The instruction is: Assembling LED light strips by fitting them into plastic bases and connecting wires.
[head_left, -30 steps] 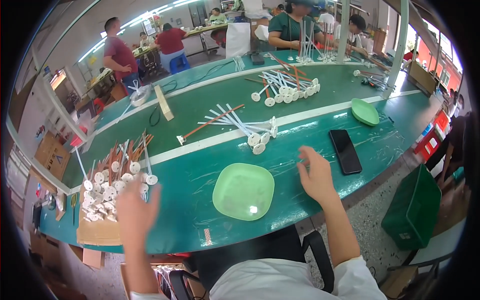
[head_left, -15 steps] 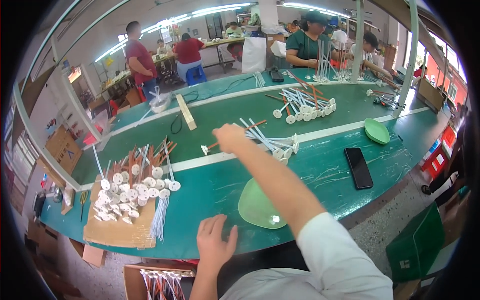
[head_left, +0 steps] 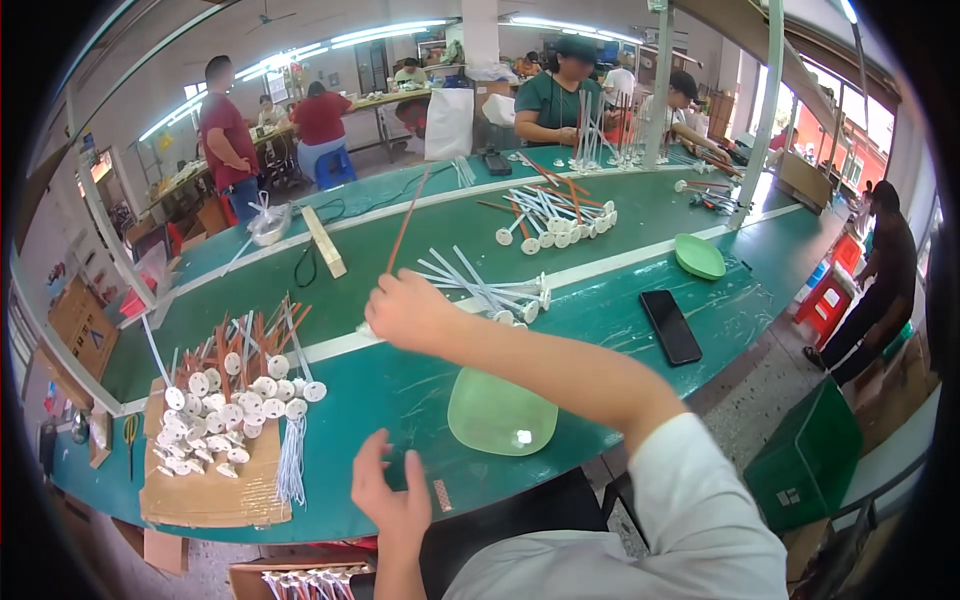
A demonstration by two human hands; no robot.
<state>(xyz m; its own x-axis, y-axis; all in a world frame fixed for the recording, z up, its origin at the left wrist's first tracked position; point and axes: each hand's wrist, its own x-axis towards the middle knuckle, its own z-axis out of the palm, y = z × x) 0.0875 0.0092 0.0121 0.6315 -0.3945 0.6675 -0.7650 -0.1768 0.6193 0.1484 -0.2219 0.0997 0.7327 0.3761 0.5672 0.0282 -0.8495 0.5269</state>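
Observation:
My right hand [head_left: 405,312] is closed around a white disc-ended piece with a long brown stem [head_left: 407,222]. The stem stands up from the fist, and the hand mostly hides the disc. My left hand [head_left: 392,495] hovers over the bench's near edge, palm inward, fingers apart and holding nothing. Beyond the right wrist lies a bunch of similar pieces with pale stems [head_left: 490,290]. To the left, a heap of white disc-ended pieces [head_left: 225,408] with brown and pale stems rests on a cardboard sheet [head_left: 215,500].
A green plate [head_left: 500,412] lies beneath my right forearm. Further right are a black phone [head_left: 671,327] and another green dish [head_left: 699,257]. More stemmed pieces [head_left: 560,222] and a wooden bar [head_left: 324,243] lie on the far strip. A person [head_left: 560,95] works across the bench.
My right hand has drawn back toward me, and the stemmed piece has swung upright. The left hand has lifted and turned its palm inward. The view has shifted right.

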